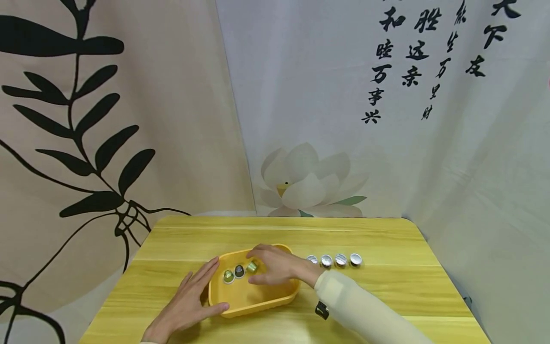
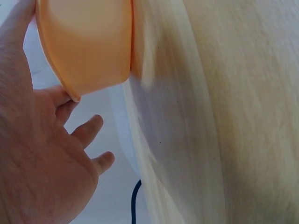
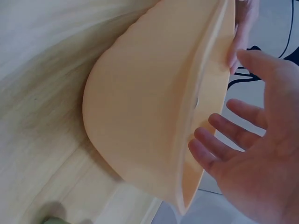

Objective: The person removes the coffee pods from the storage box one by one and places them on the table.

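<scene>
A yellow plastic tray (image 1: 258, 306) holds three small coffee capsules: a green one (image 1: 228, 276), a dark one (image 1: 239, 271) and a gold-green one (image 1: 252, 266). My left hand (image 1: 191, 301) grips the tray's left end, thumb at the near rim and fingers along the far side; in the left wrist view two fingers hang off the tray (image 2: 88, 46). Over the tray's right half reaches my right hand (image 1: 275, 265), its fingertips close to the gold-green capsule. The right wrist view shows that hand (image 3: 252, 149) beside the tray rim with its fingers spread and nothing between them.
Several capsules (image 1: 341, 260) stand in a row on the wooden table (image 1: 386, 296) right of the tray, silver lids up. A small black device (image 1: 321, 309) sits by the right wrist. Behind the table hangs a printed curtain (image 1: 309, 95).
</scene>
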A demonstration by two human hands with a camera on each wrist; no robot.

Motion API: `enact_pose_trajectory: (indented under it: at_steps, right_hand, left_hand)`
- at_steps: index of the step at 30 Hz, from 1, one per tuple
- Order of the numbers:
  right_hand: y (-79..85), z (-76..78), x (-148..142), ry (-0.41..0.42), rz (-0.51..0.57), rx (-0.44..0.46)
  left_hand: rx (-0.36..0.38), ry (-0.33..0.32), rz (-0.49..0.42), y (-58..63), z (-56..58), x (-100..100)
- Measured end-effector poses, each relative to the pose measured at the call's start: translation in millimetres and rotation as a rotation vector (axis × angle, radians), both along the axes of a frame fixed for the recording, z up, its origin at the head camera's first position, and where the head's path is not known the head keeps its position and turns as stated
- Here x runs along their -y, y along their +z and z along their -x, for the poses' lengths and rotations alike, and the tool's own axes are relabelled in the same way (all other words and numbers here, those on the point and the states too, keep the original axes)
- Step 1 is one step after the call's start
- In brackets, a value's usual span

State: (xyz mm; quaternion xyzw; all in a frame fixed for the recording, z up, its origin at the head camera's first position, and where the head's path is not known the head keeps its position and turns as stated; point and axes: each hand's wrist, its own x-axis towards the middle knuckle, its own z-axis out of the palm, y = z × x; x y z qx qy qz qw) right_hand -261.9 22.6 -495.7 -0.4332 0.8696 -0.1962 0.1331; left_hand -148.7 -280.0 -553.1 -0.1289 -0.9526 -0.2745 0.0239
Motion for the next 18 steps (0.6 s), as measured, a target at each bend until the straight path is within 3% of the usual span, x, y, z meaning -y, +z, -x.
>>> enact_pose_trajectory:
  at_steps: [7, 18]
  right_hand:
    - [-6.1, 3.5, 9, -0.006, -0.035, 0.027]
    - [-14.6, 7.2, 22, 0.011, -0.113, -0.022]
  left_hand:
    - [-0.003, 0.006, 0.006, 0.3, -0.6, 0]
    - [-0.010, 0.002, 0.007, 1.2, -1.3, 0]
